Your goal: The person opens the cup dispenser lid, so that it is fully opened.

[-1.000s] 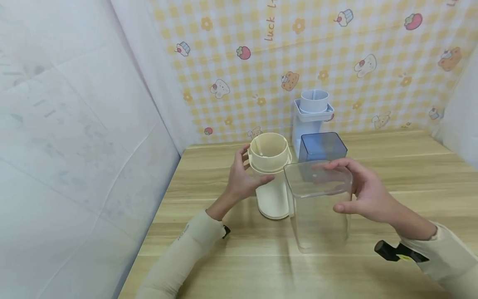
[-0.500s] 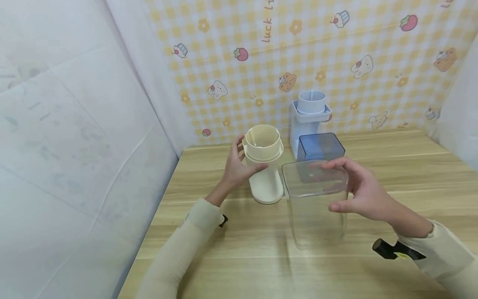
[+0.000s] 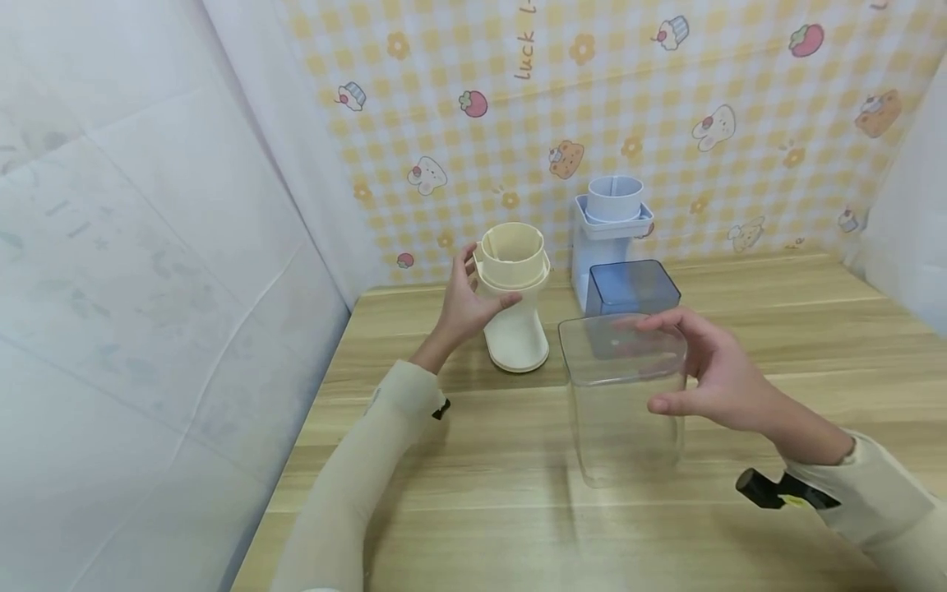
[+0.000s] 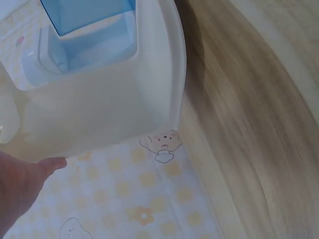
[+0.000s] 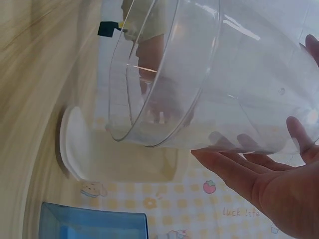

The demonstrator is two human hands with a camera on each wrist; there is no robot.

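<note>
My left hand grips a cream plastic stand near its top, thumb in front and fingers round the far left side. The stand is upright, with a round cup-like ring on top and a rounded foot; I cannot tell whether the foot touches the table. In the left wrist view the stand fills the upper left. My right hand holds a clear, open-looking plastic container by its upper right side. In the right wrist view, this container hides part of the cream stand.
Behind the clear container stands a light blue stand of similar form, close to the patterned backdrop. A transparent blue box sits in front of it. A white cloth wall borders the wooden table on the left.
The left hand and cream stand have moved away toward the backdrop and slightly left, apart from the clear container. The right hand and its container have barely shifted.
</note>
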